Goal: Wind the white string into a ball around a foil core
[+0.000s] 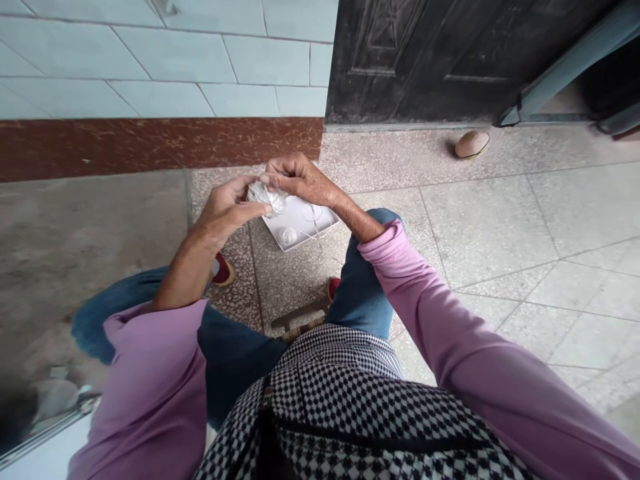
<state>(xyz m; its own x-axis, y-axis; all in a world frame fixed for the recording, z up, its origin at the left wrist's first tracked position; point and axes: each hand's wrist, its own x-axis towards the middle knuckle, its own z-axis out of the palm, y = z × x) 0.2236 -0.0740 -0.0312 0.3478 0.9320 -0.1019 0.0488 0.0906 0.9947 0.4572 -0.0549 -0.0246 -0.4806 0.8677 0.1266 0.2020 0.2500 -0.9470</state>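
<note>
My left hand [227, 207] and my right hand [295, 179] meet in front of me, both closed round a small silvery-white ball of thread [264, 196]. The left thumb and fingers cup it from below, and the right fingers pinch it from above. Thin strands [315, 227] trail down from it toward a white shallow box [307, 223] lying on the floor below my hands. A second small white ball [288, 235] rests inside that box. I am seated with my knees apart, in blue jeans and pink sleeves.
A dark door [450, 60] stands at the back right, with a small oval ball [472, 144] on the floor before it. A tiled wall with a red-brown skirting [150, 143] runs on the left. Wooden stool parts [300, 320] show between my legs.
</note>
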